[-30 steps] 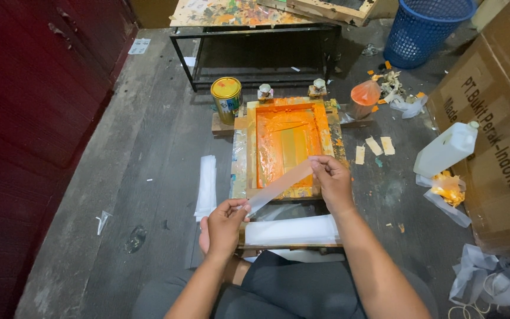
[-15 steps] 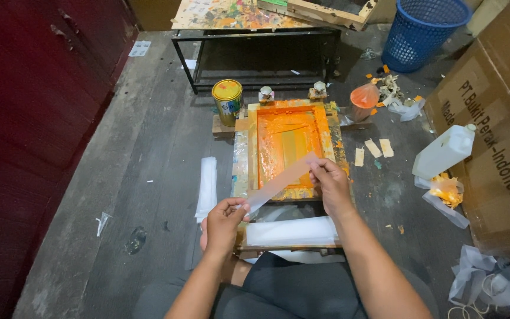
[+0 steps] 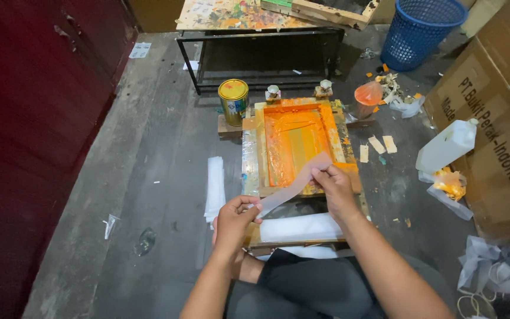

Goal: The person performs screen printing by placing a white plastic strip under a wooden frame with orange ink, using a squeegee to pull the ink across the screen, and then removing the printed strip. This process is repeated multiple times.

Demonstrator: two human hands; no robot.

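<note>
Head view shows you holding a thin translucent strip (image 3: 293, 186) stretched between both hands, above the near edge of the orange-inked screen frame (image 3: 302, 145). Your left hand (image 3: 234, 220) pinches the strip's lower end, fingers closed on it; your right hand (image 3: 333, 184) pinches the upper end, also closed on it. Your hands are apart, the strip slanting up to the right between them. A white roll (image 3: 302, 227) lies just below the frame, near your knees. A yellow-lidded tin (image 3: 234, 100) stands at the frame's far left corner, and a white jug (image 3: 447, 145) lies off to your right.
</note>
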